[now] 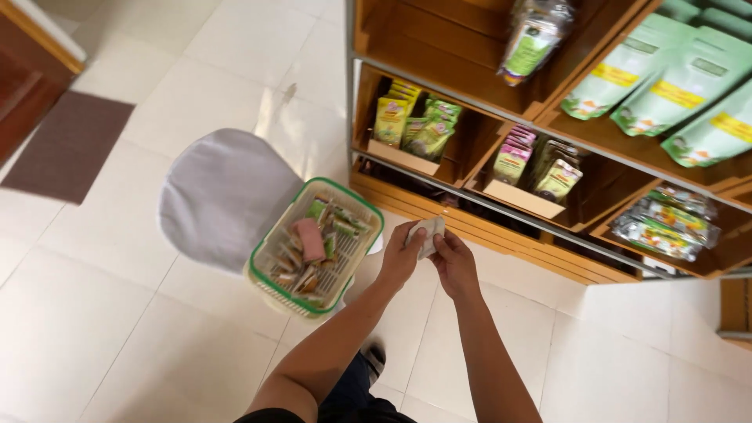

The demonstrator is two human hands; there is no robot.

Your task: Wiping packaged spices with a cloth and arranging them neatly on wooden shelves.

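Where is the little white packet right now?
In the head view, the white packet sits centre frame, pinched between the left hand and right hand, right of the green-rimmed basket, before the wooden shelf.

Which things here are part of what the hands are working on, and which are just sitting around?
In hand:
- left hand and right hand, both holding a small pale flat packet
- green-rimmed white plastic basket of small sachets, on a grey-covered round stool

Lying about:
- wooden shelf unit with green pouches
- yellow-green packets
- brown floor mat
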